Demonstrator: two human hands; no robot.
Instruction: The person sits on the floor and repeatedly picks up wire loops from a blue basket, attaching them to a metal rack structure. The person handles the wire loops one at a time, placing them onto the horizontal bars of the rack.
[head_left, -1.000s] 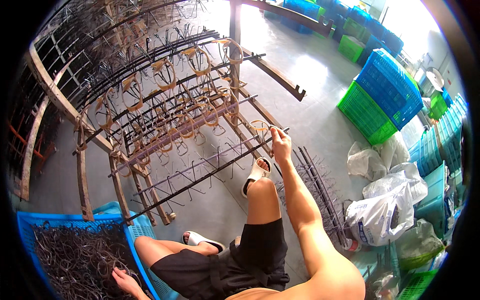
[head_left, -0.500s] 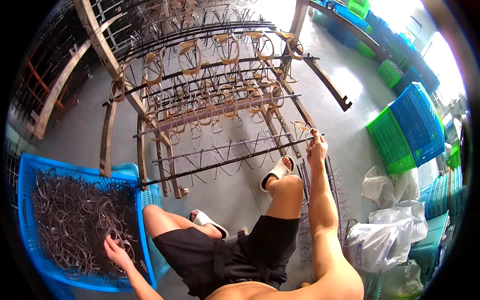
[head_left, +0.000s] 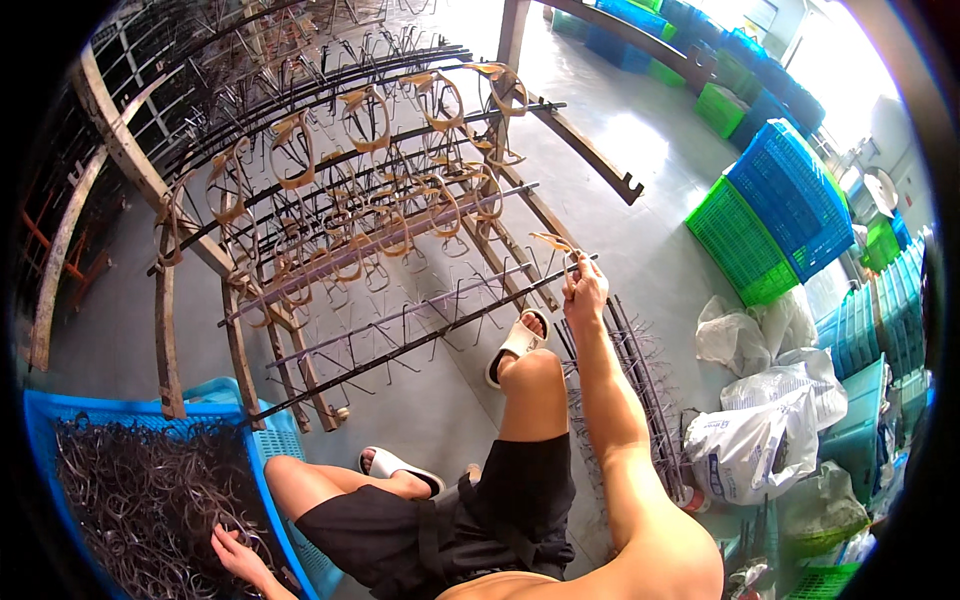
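Over the blue crate [head_left: 262, 480] at the lower left, my left hand [head_left: 240, 556] rests at a tangle of dark curved loop-shaped pieces [head_left: 150, 480], its fingers slightly apart. No piece stands out as held in it. My right arm stretches forward; my right hand [head_left: 585, 288] is closed at the right end of a black rod with bent hooks [head_left: 430, 338]. A tan loop-shaped piece [head_left: 552, 241] sticks out just beyond those fingers. Its held part is hidden by the hand. Similar tan loops [head_left: 366, 120] hang in rows on the higher rods.
A worn frame with uprights [head_left: 168, 320] carries the rods. Bare hooked rods [head_left: 640, 375] lie on the floor beside my right arm. To the right are green and blue crates [head_left: 745, 240], white plastic bags [head_left: 755, 445] and stacked teal baskets [head_left: 850, 330]. My sandalled feet are beneath the rack.
The view has swung right, so rack and crate sit farther left. My right hand stays at the rod's end with the tan loop; my left hand stays over the crate.
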